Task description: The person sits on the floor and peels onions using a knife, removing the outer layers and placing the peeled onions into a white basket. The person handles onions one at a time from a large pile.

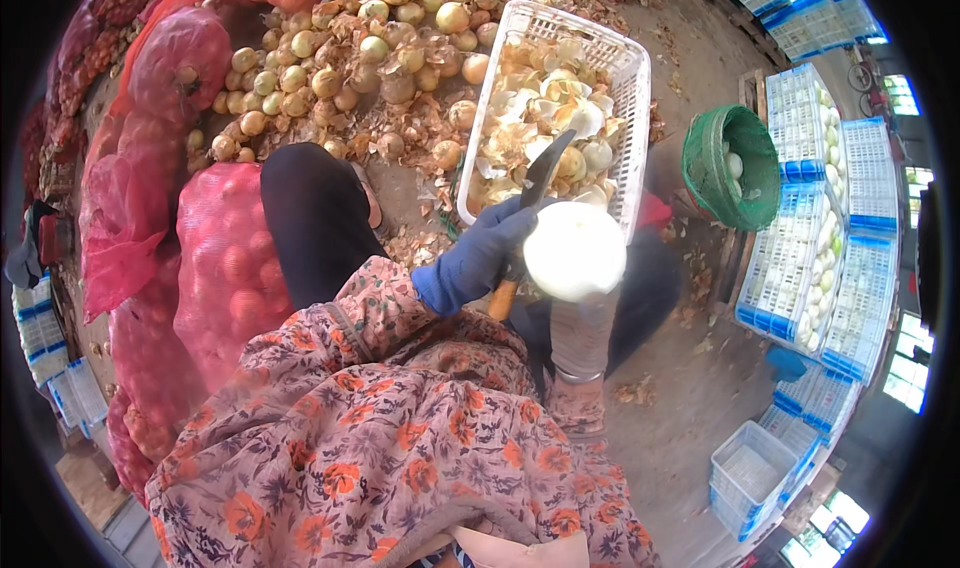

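My left hand, in a blue knit glove, is closed round a knife. The knife's dark curved blade points up over the crate, and its wooden handle sticks out below the glove. Just right of the glove is a round, overexposed white peeled onion. My right hand, in a pale covering, holds it from below; the fingers are mostly hidden. Beyond both hands stands a white plastic crate holding onion skins and some onions.
Loose unpeeled onions and skins cover the floor ahead. Red mesh sacks of onions line the left. A green mesh-covered bucket holds peeled onions at right, beside stacked blue-and-white crates. An open clear plastic crate stands lower right.
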Demonstrator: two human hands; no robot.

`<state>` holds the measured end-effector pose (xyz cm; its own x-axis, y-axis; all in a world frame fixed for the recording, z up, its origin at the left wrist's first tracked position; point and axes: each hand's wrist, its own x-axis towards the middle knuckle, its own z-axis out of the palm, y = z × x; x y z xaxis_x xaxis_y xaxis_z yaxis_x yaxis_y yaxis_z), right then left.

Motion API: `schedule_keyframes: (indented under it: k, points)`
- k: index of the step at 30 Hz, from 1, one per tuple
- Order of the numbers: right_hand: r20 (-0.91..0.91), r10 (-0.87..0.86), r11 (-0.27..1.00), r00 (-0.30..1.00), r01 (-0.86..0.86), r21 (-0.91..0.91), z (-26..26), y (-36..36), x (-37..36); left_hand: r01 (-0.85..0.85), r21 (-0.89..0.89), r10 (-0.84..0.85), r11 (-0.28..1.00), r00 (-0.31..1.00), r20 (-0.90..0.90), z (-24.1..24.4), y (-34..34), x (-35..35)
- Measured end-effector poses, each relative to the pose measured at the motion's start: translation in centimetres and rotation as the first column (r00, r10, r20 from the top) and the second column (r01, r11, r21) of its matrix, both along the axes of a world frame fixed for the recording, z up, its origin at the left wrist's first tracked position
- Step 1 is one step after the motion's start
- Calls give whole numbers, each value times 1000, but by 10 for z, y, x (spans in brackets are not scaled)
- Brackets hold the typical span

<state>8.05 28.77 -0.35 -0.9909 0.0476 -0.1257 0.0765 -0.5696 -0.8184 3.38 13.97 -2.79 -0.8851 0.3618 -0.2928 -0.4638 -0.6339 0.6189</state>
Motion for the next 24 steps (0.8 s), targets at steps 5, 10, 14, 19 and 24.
schedule_keyframes:
  k: [5, 10, 14, 19, 24]
  points:
    - [165, -8, 968, 986, 49, -246, -5, 14, 10, 146, -420, -273, 896, 926, -262, 10, -11, -6]
    - [207, -39, 920, 978, 116, -374, -13, 31, 5, -448, -746, -541, 492, 515, -665, 18, -14, 1]
    - [227, -67, 888, 972, 162, -431, -23, 34, 8, -605, -759, -723, 239, 411, -555, 9, -29, 28]
    - [277, -19, 900, 961, 137, -414, -29, 32, 12, -718, -686, -786, 122, 353, -508, -7, -27, 27]
    - [322, 4, 963, 947, 84, -257, -20, 20, 19, -728, -686, -800, -10, 417, -431, -30, -15, 2]
